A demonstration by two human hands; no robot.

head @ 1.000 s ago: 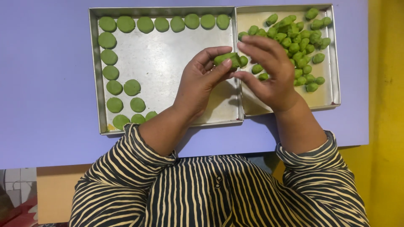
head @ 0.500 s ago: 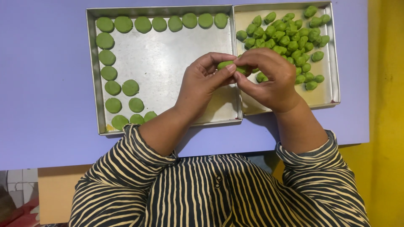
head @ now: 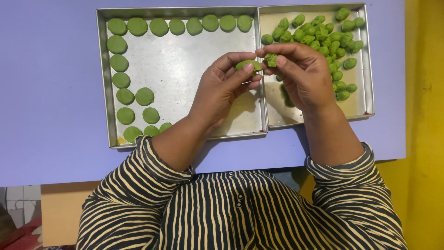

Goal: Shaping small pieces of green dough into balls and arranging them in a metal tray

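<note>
My left hand pinches a green dough piece between thumb and fingers, above the right edge of the large steel tray. My right hand holds a smaller torn green dough bit just beside it, over the smaller steel tray. The two pieces are apart by a small gap. Flattened green discs line the large tray's top and left sides. A heap of several green dough lumps fills the small tray's upper part, partly hidden by my right hand.
Both trays sit side by side on a lilac table. A yellow surface runs along the right. My striped sleeves hang over the table's near edge.
The single green piece held between both hands has been pulled into two, one part in each hand. Both hands stayed over the seam between the trays.
</note>
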